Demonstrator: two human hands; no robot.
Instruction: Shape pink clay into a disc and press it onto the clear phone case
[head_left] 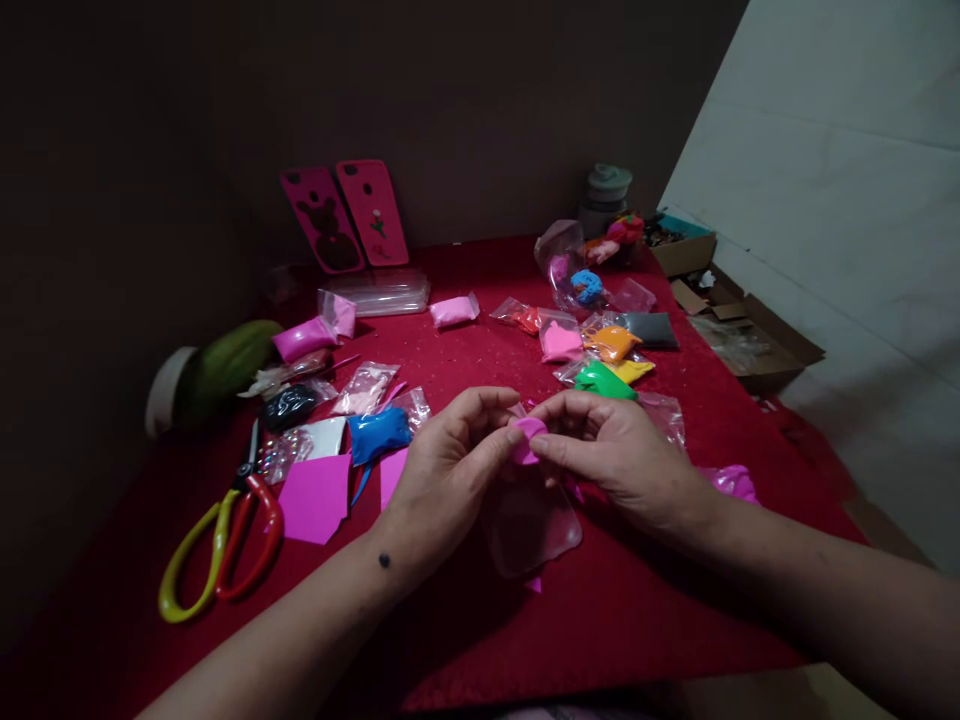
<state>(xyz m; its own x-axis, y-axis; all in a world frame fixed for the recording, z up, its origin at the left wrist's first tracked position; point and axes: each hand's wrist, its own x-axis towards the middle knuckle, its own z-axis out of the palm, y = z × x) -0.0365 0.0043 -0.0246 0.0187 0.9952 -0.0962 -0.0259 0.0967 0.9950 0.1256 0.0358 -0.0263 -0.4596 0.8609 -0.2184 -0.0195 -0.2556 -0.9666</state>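
A small flat piece of pink clay (529, 441) is pinched between my two hands near the middle of the view. My left hand (457, 455) grips its left edge with thumb and fingers. On the other side, the thumb and fingers of my right hand (611, 445) hold its right edge. Below both hands a clear phone case (532, 530) lies on the red cloth (465, 640), its upper part hidden by the hands. A tiny pink scrap (534, 585) rests beside the case's lower edge.
Scissors (244, 530), a pink sheet (316, 500) and a blue clay packet (379, 433) lie left. Green (604, 380) and orange (613, 343) packets lie right. Two decorated pink cases (373, 212) lean at the back; cardboard boxes (772, 345) stand far right.
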